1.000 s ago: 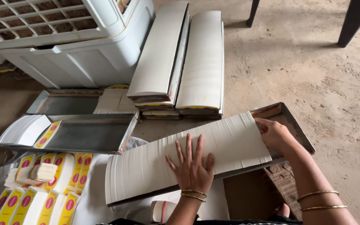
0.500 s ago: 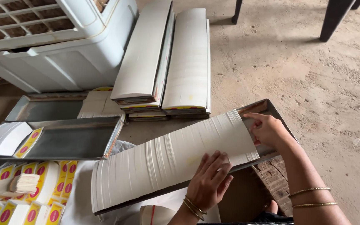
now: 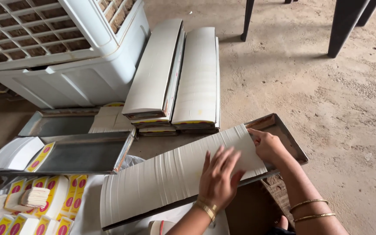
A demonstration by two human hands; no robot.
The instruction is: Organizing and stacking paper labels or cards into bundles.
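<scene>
Head cam: long row of white cards packed in metal tray on floor. Left hand flat, fingers spread, pressing card row mid-right. Right hand curled round row's far end. Filled trays stacked behind.

Both hands on tray's card row

White air cooler, two stacked card trays, yellow packets, chair legs

paper sheets matt white | tray dull metal | floor rough concrete
</scene>
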